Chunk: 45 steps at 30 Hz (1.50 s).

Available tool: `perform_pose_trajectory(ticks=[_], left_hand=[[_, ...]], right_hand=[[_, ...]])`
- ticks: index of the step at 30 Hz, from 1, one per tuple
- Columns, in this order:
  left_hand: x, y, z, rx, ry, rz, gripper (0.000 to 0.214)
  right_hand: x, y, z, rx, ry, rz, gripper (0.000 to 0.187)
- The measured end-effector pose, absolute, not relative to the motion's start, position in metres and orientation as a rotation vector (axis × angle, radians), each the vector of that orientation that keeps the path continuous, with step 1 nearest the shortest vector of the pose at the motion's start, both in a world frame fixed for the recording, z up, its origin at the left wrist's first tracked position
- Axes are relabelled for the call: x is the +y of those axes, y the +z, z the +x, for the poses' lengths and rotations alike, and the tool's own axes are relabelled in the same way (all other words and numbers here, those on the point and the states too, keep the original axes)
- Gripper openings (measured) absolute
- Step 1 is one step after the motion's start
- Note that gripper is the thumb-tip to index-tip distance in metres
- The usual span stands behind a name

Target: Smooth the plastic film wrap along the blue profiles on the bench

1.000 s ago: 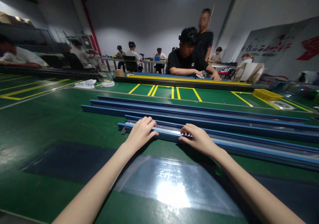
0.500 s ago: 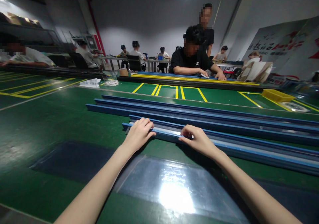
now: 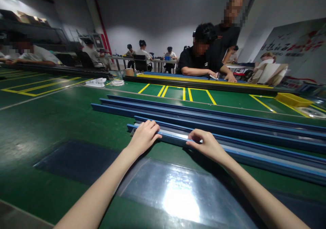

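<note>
A long blue channel rail [image 3: 175,139] lies across the green table, with a pale strip [image 3: 175,133] running along its inside. Near the rail's left end, my left hand [image 3: 145,134] is closed over the near wall, fingers inside the channel and thumb on the outer face. Further right, my right hand [image 3: 203,142] pinches the same near wall between thumb and curled fingers. Whether either hand also presses the pale strip is hidden by the fingers. Behind this rail lies another blue rail [image 3: 163,116], roughly parallel and reaching further left.
Clear plastic sheets [image 3: 152,178] lie on the green table [image 3: 63,120] under my forearms. Beyond are yellow tape marks, a yellow tray [image 3: 292,100], a tape roll [image 3: 117,83] and a yellow rail [image 3: 203,80]. Across the table a co-worker in black [image 3: 197,60] leans over rails; another person stands behind.
The whole view has shifted slightly, so the table things sit a little further right. Both hands keep their hold on the rail. The standing person has leaned in toward the right.
</note>
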<state>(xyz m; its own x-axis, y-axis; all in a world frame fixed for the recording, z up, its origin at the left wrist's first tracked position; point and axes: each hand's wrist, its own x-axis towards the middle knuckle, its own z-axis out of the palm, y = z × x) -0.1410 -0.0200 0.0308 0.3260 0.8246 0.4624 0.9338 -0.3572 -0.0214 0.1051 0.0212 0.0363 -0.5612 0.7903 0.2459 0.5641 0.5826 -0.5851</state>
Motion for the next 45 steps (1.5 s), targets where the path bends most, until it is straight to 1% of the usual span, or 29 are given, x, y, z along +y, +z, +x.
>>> perform_pose_trajectory(ticks=[22,34,40,45], left_hand=[[-0.013,0.025,-0.144,-1.684,-0.642,-2.337,0.017],[-0.011,0.029,-0.147,-1.832,-0.67,-2.372,0.017],[-0.016,0.041,-0.146,-1.887,-0.604,-2.433,0.016],[-0.022,0.052,-0.145,-1.982,-0.514,-2.502,0.018]], right_hand=[[0.022,0.036,0.105,-2.327,0.642,-1.124,0.018],[0.024,0.035,0.107,-2.339,0.584,-1.118,0.019],[0.02,0.041,0.106,-2.358,0.669,-1.134,0.02],[0.012,0.048,0.106,-2.374,0.862,-1.154,0.02]])
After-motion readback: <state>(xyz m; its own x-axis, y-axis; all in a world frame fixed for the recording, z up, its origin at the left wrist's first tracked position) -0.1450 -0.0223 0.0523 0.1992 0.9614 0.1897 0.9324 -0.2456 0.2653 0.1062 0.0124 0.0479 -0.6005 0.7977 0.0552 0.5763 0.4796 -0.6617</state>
